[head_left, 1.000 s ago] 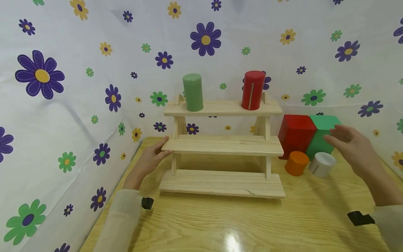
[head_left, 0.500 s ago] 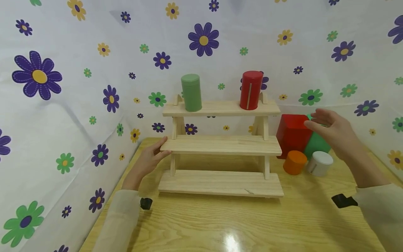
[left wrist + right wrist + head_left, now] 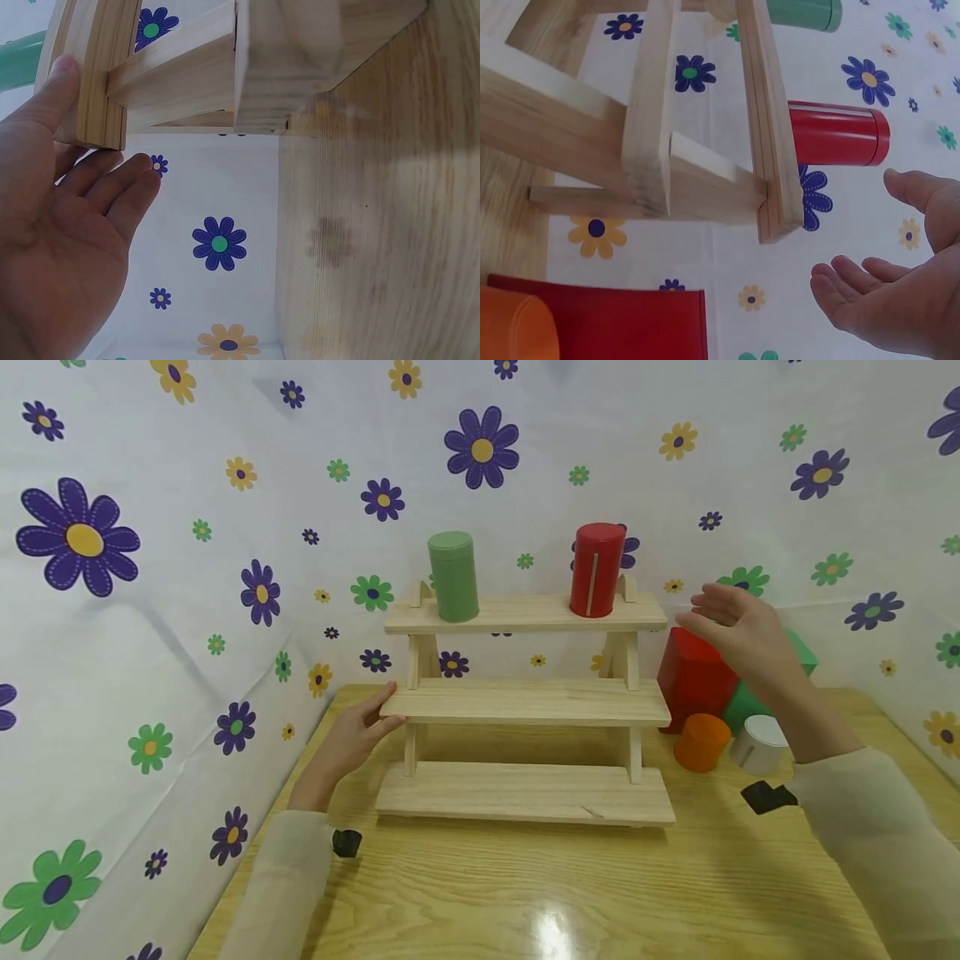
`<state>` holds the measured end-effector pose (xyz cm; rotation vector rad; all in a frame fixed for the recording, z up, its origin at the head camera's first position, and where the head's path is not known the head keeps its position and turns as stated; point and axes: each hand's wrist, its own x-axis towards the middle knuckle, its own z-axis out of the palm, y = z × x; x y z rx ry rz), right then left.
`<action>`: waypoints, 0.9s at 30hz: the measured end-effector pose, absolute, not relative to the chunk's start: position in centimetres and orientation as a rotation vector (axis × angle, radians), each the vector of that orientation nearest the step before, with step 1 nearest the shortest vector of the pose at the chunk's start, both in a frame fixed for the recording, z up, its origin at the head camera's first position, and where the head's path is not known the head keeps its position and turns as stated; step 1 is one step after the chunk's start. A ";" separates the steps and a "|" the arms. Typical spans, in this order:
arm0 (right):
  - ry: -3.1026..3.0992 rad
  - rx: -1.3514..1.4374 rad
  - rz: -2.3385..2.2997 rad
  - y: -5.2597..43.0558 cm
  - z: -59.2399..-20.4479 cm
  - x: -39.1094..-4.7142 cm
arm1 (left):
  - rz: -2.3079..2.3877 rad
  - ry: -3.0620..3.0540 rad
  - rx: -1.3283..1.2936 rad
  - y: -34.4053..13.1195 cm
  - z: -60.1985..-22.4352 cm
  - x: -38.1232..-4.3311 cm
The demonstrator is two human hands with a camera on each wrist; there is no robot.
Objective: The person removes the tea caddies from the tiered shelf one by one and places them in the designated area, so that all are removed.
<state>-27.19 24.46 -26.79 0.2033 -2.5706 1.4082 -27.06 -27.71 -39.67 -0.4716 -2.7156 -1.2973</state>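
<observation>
A three-tier wooden display stand (image 3: 525,700) stands on the table. My left hand (image 3: 348,743) grips the left end of its middle shelf; in the left wrist view the thumb (image 3: 61,82) lies on the board and the fingers reach around its end. On the top shelf, a green canister (image 3: 455,578) stands at the left and a red canister (image 3: 597,572) at the right, both upright. My right hand (image 3: 750,639) hangs in the air right of the red canister, thumb and fingers spread apart, holding nothing. A gap separates it from the canister in the right wrist view.
Right of the stand are a red box (image 3: 686,685) and a green box (image 3: 804,653), the latter partly hidden behind my right arm. In front of them sit a short orange tin (image 3: 702,743) and a short white tin (image 3: 757,747). Flowered cloth (image 3: 300,468) encloses the table.
My right hand has moved left and up, from beside the green box to above the red box, closer to the red canister. The left hand stays on the stand.
</observation>
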 end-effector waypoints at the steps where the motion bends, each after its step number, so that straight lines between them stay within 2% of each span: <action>1: -2.571 0.209 1.411 24.2 -26.6 -27.4 | -1.300 -2.714 -0.470 -27.7 -39.7 -27.1; 27: -2.406 0.319 1.536 16.4 -24.9 -32.3 | -1.348 -2.704 -0.446 -27.7 -39.8 -26.9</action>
